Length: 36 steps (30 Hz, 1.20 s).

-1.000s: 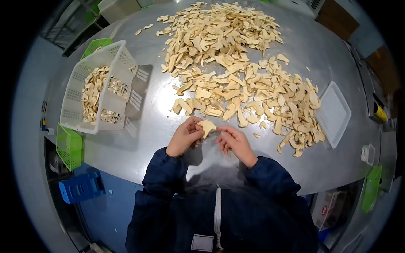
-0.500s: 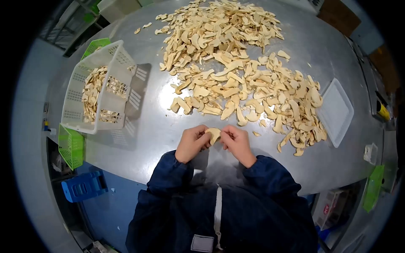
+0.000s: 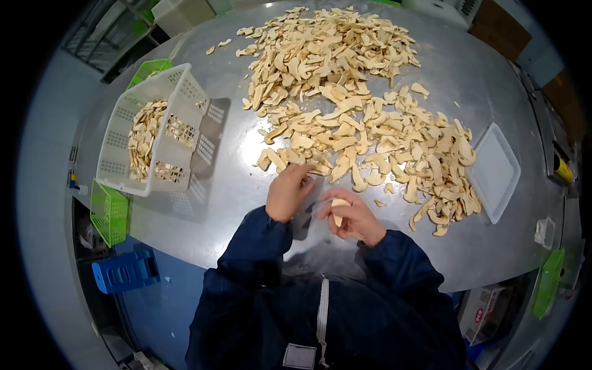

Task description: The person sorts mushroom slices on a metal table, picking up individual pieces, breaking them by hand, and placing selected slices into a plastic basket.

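Observation:
Pale dried mushroom slices (image 3: 333, 55) are heaped on a steel table, with a looser spread of slices (image 3: 394, 135) nearer to me. My left hand (image 3: 288, 192) is at the near edge of that spread, its fingertips touching or just over a slice there. Its thumb and forefinger look apart. My right hand (image 3: 354, 219) is to the right and slightly closer to my body, closed on one mushroom slice (image 3: 338, 211) between thumb and fingers.
A white perforated basket (image 3: 114, 151) holding slices stands on the left, with green baskets (image 3: 110, 213) beside it. A white tray (image 3: 495, 172) lies to the right of the spread. A blue stool (image 3: 126, 271) is on the floor at left.
Both hands were together at one slice; they have parted. My left hand has let go and reached forward to the spread, while the slice stays in my right hand. The camera view has shifted slightly.

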Each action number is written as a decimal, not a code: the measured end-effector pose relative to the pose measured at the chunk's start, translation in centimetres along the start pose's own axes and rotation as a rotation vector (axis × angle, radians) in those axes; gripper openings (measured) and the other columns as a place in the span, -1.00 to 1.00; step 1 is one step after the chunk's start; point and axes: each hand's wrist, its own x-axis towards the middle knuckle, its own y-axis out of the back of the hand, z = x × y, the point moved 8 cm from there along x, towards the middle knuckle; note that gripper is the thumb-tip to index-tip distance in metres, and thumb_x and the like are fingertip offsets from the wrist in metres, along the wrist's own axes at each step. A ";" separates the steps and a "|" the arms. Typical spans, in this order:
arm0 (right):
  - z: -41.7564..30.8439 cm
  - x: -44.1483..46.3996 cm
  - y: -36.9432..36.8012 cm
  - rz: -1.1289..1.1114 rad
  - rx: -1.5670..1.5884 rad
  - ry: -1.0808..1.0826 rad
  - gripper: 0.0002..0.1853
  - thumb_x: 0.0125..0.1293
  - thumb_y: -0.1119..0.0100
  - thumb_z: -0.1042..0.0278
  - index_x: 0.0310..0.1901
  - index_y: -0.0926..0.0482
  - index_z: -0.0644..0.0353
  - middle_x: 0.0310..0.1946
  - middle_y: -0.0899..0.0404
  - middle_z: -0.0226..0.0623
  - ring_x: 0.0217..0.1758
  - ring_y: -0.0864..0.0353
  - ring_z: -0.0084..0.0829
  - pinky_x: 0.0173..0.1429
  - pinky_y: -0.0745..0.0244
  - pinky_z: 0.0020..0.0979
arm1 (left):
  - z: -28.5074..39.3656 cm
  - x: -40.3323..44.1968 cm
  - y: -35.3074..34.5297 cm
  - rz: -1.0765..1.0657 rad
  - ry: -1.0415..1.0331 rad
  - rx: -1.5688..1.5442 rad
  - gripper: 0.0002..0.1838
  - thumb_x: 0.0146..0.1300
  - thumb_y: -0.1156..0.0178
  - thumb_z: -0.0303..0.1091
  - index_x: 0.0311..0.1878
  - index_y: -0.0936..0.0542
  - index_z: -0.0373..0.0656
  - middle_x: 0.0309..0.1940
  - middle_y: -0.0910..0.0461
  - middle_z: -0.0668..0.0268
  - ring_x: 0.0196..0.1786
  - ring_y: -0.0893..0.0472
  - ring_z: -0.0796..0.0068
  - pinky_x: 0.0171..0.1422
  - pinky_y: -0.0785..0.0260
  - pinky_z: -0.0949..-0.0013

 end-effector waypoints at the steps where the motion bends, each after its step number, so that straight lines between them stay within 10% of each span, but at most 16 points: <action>1: 0.5 0.0 -0.2 -0.049 -0.001 -0.037 -0.78 0.27 -0.03 0.44 -0.07 -0.43 0.31 -0.33 -0.60 -0.10 -0.58 -0.53 -0.48 -0.62 -0.33 -0.55 | 0.1 0.5 0.0 0.002 -0.019 0.078 -0.73 0.01 -0.27 -0.40 -0.15 -0.57 -0.10 -0.33 -0.52 0.19 -0.27 -0.57 0.18 -0.24 -0.42 0.25; 10: 1.2 0.4 0.6 -0.089 0.008 -0.034 -0.80 0.26 -0.02 0.45 -0.11 -0.45 0.33 -0.40 -0.56 -0.17 -0.61 -0.49 -0.51 -0.62 -0.29 -0.56 | -0.4 0.7 -0.5 0.020 -0.039 0.273 -0.80 0.07 -0.25 -0.34 -0.24 -0.54 -0.17 -0.40 -0.51 0.29 -0.31 -0.54 0.30 -0.32 -0.40 0.30; 13: 0.7 0.5 1.1 -0.025 -0.001 0.029 -0.80 0.29 -0.01 0.43 -0.11 -0.45 0.33 -0.39 -0.56 -0.18 -0.58 -0.50 -0.51 -0.59 -0.31 -0.55 | -4.3 -0.6 -2.5 -0.239 0.492 -0.816 -0.80 0.20 -0.19 -0.26 -0.26 -0.53 -0.20 -0.49 -0.45 0.43 -0.42 -0.46 0.54 -0.45 -0.29 0.49; 14: 0.4 0.6 1.4 0.000 -0.012 0.075 -0.79 0.30 -0.01 0.42 -0.10 -0.45 0.33 -0.39 -0.56 -0.18 -0.58 -0.50 -0.51 -0.58 -0.32 -0.55 | -5.8 -1.6 -3.8 -0.280 0.602 -1.223 -0.74 0.18 -0.15 -0.32 -0.13 -0.49 -0.29 -0.26 -0.50 0.30 -0.18 -0.48 0.44 0.00 -0.34 0.36; 18: -0.4 0.4 1.9 0.127 -0.026 0.189 -0.75 0.33 -0.02 0.39 -0.02 -0.45 0.33 -0.38 -0.56 -0.19 -0.55 -0.50 -0.51 -0.55 -0.34 -0.54 | -1.7 -3.6 -6.2 -0.517 0.664 -1.815 -0.71 0.38 0.03 -0.22 -0.03 -0.45 -0.25 -0.21 -0.44 0.30 -0.31 -0.35 0.62 -0.49 -0.16 0.68; 25: -0.8 0.1 3.7 0.282 -0.174 0.300 -0.77 0.31 -0.09 0.33 -0.09 -0.48 0.30 -0.53 -0.47 -0.41 -0.63 -0.34 -0.66 -0.57 -0.17 -0.60 | -0.7 -5.1 -8.9 -0.599 0.756 -1.682 -0.69 0.38 0.04 -0.18 -0.05 -0.46 -0.24 -0.29 -0.44 0.37 -0.35 -0.33 0.67 -0.51 -0.14 0.70; 28: -0.9 0.1 4.4 0.339 -0.175 0.290 -0.86 0.29 -0.13 0.37 -0.23 -0.50 0.26 -0.61 -0.41 -0.49 -0.66 -0.31 -0.70 -0.61 -0.13 -0.63 | -1.4 -5.2 -9.3 -0.603 0.714 -1.528 -0.73 0.35 0.06 -0.29 -0.08 -0.50 -0.28 -0.26 -0.50 0.29 -0.19 -0.43 0.48 -0.04 -0.25 0.42; 31: -1.4 -0.2 4.5 0.393 -0.151 0.315 -0.90 0.28 -0.13 0.39 -0.28 -0.50 0.23 -0.65 -0.38 -0.51 -0.67 -0.29 -0.71 -0.63 -0.10 -0.63 | -2.9 -4.5 -8.2 -0.440 0.589 -1.125 -0.69 0.31 -0.09 -0.07 -0.29 -0.53 -0.16 -0.54 -0.42 0.48 -0.56 -0.30 0.74 -0.56 -0.09 0.65; 36: -3.0 -1.5 4.8 0.615 -0.220 0.511 -0.71 0.27 -0.10 0.48 0.02 -0.42 0.29 -0.58 -0.43 -0.45 -0.68 -0.28 -0.69 -0.64 -0.14 -0.62 | -2.4 -1.8 0.4 -0.060 0.303 -0.366 -0.81 0.12 -0.23 -0.38 -0.24 -0.61 -0.29 -0.55 -0.54 0.29 -0.51 -0.49 0.59 -0.39 -0.33 0.51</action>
